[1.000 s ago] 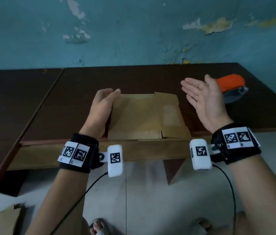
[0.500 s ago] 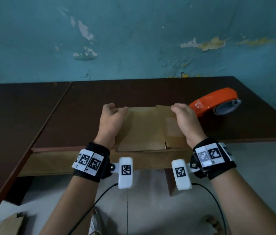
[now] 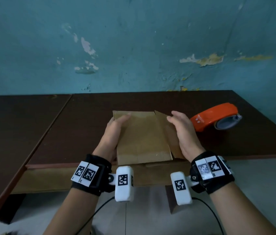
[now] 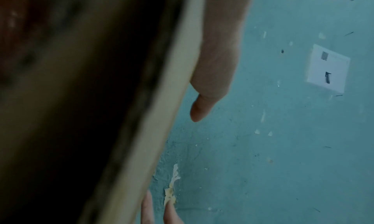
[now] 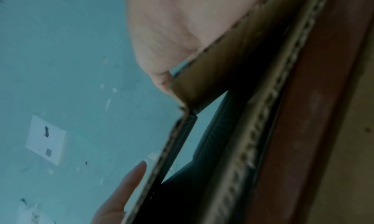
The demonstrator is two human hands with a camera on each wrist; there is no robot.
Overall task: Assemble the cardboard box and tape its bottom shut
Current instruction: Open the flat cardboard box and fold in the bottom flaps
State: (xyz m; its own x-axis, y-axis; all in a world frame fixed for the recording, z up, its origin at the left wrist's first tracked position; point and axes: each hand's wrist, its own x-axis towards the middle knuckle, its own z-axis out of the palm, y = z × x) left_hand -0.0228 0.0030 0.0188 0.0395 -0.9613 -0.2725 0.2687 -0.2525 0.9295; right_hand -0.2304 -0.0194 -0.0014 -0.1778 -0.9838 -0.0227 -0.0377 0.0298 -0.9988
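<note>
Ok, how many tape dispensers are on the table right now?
1. The orange tape dispenser lies on the dark table, just right of the right hand and the cardboard box.

The cardboard box (image 3: 142,138) lies on the table (image 3: 66,129) at its near edge. The left hand (image 3: 113,133) is at the box's 9 o'clock side, the right hand (image 3: 183,131) at 3 o'clock. The tape dispenser (image 3: 215,118) sits on the table at 2 o'clock from the box, just beyond the right hand.

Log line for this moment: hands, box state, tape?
left hand: grips cardboard box left edge | right hand: grips right edge | box: partly opened | tape dispenser: untouched on table
</note>
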